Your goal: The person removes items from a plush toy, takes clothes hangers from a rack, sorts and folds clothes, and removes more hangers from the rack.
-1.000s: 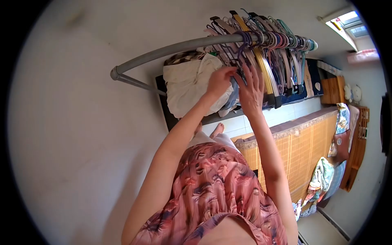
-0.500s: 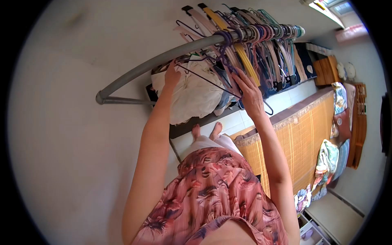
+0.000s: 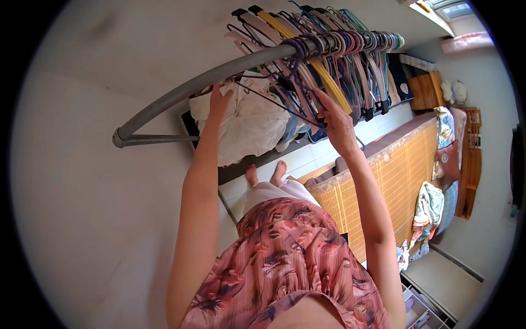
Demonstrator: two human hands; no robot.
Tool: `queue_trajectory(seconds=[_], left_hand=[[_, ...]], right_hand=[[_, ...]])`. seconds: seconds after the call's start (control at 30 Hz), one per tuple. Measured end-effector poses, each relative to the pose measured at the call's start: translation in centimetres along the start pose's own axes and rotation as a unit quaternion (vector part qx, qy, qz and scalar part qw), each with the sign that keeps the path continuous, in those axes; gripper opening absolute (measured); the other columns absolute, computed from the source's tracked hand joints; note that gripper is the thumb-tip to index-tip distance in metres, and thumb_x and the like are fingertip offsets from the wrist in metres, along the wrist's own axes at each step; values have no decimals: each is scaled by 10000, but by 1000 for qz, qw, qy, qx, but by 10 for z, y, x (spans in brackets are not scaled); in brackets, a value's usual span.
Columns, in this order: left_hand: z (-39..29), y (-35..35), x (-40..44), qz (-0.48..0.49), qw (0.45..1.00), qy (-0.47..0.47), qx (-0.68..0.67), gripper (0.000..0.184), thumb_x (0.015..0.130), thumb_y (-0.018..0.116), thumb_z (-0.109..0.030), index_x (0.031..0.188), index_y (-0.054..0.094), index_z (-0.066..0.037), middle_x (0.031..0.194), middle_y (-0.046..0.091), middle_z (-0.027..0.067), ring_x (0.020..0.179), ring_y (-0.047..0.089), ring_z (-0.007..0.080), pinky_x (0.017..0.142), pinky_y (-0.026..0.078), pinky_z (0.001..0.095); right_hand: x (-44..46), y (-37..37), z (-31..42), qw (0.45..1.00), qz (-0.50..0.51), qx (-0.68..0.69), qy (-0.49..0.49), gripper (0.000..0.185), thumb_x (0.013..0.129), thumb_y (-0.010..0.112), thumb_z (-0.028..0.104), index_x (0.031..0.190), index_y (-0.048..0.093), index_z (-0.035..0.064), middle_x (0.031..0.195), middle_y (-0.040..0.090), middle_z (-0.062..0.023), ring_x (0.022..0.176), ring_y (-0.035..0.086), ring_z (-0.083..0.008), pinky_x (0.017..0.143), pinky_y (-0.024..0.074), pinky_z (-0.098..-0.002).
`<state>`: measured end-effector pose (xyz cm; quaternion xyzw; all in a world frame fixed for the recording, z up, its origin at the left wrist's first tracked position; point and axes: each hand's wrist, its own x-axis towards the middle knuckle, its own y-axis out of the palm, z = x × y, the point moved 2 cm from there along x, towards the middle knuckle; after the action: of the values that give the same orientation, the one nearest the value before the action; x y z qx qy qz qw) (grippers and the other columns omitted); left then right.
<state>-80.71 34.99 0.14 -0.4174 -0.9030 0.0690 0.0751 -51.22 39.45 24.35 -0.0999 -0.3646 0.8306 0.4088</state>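
The person's patterned pink blouse (image 3: 298, 257) was nearest, with both arms reaching forward from it. The left hand (image 3: 221, 98) was raised just beside the near end of a dark hanger (image 3: 268, 99); whether its fingers touched that hanger, I could not tell. The right hand (image 3: 341, 129) was at the hanger's other end, its fingers bent and fairly close together, and what they gripped could not be made out. The dark hanger hung below a curved grey rail (image 3: 219, 71), between the two hands, at the near edge of a crowded row that included a yellow hanger (image 3: 329, 85). Beneath the rail lay a heap of off-white cloth (image 3: 249, 131). To the right stretched a bed (image 3: 378, 186) with a woven mat, and farther off stood a wooden headboard (image 3: 471, 164)
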Motion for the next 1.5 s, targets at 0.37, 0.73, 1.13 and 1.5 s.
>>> queue_trajectory(seconds=[0.37, 0.73, 1.13, 1.5], left_hand=[[2, -32, -16, 222, 969, -109, -6, 397, 882, 517, -345, 1133, 517, -37, 922, 589, 31, 885, 543, 155, 821, 395, 282], [-24, -34, -98, 152, 936, -219, -230, 345, 870, 498, -46, 1204, 485, 38, 882, 606, 66, 816, 578, 138, 757, 459, 244], [30, -5, -11, 143, 908, -329, -216, 373, 725, 621, -5, 979, 476, 226, 837, 640, 214, 717, 655, 239, 554, 527, 285], [-1, 3, 32, 174, 925, -137, 310, 399, 635, 666, 7, 979, 513, 140, 624, 618, 140, 490, 604, 193, 421, 466, 286]], right_hand=[[2, -8, 5, 998, 17, -40, -35, 632, 705, 420, -165, 1272, 452, 112, 838, 542, -131, 707, 531, -237, 712, 461, -317], [7, -11, -9, 998, -2, -45, -37, 630, 696, 419, -166, 1241, 497, 141, 826, 576, -142, 692, 571, -238, 690, 476, -324], [16, 5, -36, 997, -29, 76, -13, 569, 709, 420, -140, 1199, 525, 130, 950, 599, -105, 673, 550, -189, 673, 466, -281], [14, 16, -38, 999, -21, 50, -1, 544, 707, 506, -58, 1194, 531, 183, 783, 590, -125, 686, 567, -266, 654, 454, -334]])
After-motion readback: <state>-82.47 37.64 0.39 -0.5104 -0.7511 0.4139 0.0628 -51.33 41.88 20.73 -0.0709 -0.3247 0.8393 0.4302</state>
